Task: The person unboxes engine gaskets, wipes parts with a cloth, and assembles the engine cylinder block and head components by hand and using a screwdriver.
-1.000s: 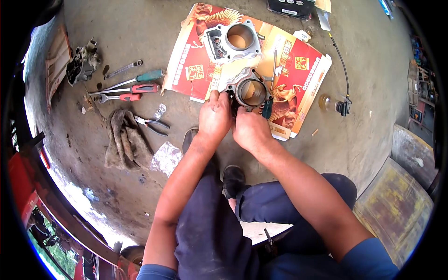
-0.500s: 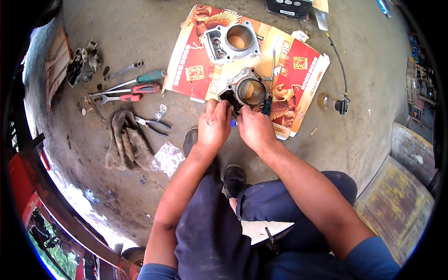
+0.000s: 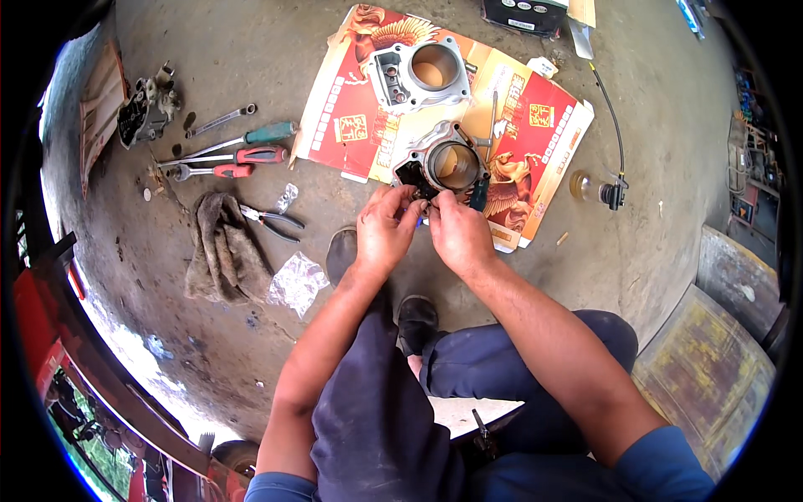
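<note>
Pulling back toward 6 o'clock, the left hand (image 3: 386,230) no longer covers the dark chamber (image 3: 407,174) of the near cylinder (image 3: 428,159), as it did a second ago. That cylinder stays about where it was, on the card (image 3: 351,96), and the fingertips of both hands now meet at its 7 o'clock edge. The left hand's thumb and fingers are bent and narrow, and the right hand (image 3: 462,236) is curled just beside them; I cannot tell what either one grips.

A second cylinder (image 3: 406,74) lies at 11 o'clock from the first. Pale printed characters, some in square frames, cover the red-and-gold card; a black box (image 3: 519,15) at 1 o'clock bears white ovals and a label.

Underneath is a stained grey floor (image 3: 652,125). Pliers (image 3: 276,224) and a rag (image 3: 222,251) lie at 8 o'clock, a spanner (image 3: 221,121) and a casting (image 3: 149,109) at 9, worn panels (image 3: 711,368) at 4, and a red frame (image 3: 42,335) at 8, by the rim.
</note>
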`<state>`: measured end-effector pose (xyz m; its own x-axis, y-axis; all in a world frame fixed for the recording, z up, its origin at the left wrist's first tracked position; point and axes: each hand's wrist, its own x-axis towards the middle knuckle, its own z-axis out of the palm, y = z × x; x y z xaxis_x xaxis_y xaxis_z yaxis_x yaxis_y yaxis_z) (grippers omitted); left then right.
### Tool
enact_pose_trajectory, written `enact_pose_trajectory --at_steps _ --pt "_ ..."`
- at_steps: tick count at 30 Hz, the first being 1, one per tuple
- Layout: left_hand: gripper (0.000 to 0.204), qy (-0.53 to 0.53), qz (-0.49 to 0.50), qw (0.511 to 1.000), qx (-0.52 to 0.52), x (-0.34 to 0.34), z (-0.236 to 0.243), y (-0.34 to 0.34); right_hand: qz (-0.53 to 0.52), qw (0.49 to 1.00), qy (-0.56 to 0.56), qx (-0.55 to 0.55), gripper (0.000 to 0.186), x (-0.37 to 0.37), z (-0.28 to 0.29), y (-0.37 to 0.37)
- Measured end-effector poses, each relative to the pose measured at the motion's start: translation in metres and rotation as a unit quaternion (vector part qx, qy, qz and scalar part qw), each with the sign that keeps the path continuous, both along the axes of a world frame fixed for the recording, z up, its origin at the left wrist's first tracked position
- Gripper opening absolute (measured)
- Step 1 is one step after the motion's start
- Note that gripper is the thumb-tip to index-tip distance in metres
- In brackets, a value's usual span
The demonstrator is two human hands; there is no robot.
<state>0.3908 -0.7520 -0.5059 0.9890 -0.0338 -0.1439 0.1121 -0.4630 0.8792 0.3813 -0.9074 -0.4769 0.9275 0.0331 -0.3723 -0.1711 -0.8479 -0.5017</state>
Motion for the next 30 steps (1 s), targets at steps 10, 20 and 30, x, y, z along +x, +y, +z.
enact_pose_trajectory --at_steps 10,20,30 --pt "0.023 0.019 -0.001 0.998 -0.055 0.0009 0.0048 0.0005 -0.024 0.999 -0.022 0.020 0.018 -0.0044 0.0003 -0.0032" --pt "0.024 -0.017 -0.011 0.998 -0.056 -0.0038 0.0047 0.0030 -0.051 0.997 -0.037 0.052 0.015 -0.0064 -0.0050 -0.0050" --pt "0.024 -0.015 -0.012 0.999 -0.042 -0.0037 0.0064 0.0013 -0.047 0.996 -0.031 0.075 0.016 -0.0060 -0.0038 -0.0071"
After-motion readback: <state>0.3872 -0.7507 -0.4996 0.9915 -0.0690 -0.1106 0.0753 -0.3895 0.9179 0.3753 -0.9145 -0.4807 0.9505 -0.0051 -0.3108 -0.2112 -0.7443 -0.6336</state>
